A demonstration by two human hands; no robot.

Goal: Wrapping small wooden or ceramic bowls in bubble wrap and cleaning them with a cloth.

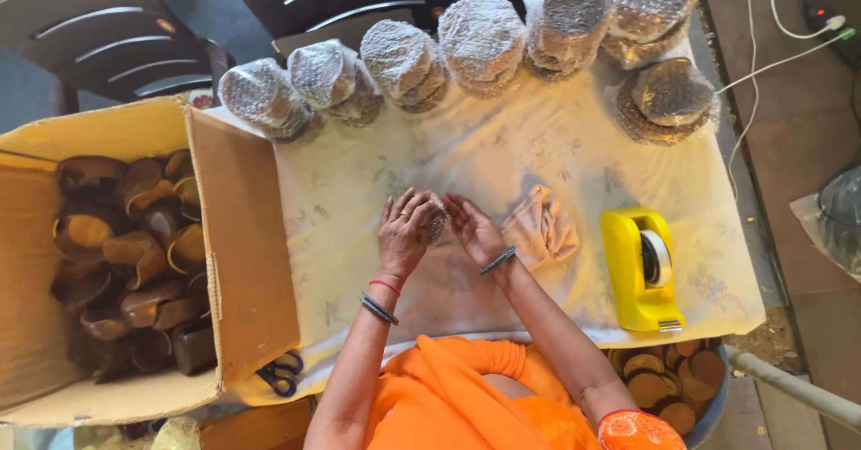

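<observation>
My left hand and my right hand meet at the middle of the cloth-covered table. Together they hold a small round object wrapped in bubble wrap. The left hand covers it from the left, the right hand cups it from the right. Most of the object is hidden by the fingers. Bangles sit on both wrists.
Several bubble-wrapped round bundles line the far edge. A yellow tape dispenser and a crumpled cloth lie right of my hands. An open cardboard box of brown wooden bowls stands left. Scissors lie near the front; a tub of wooden discs sits low right.
</observation>
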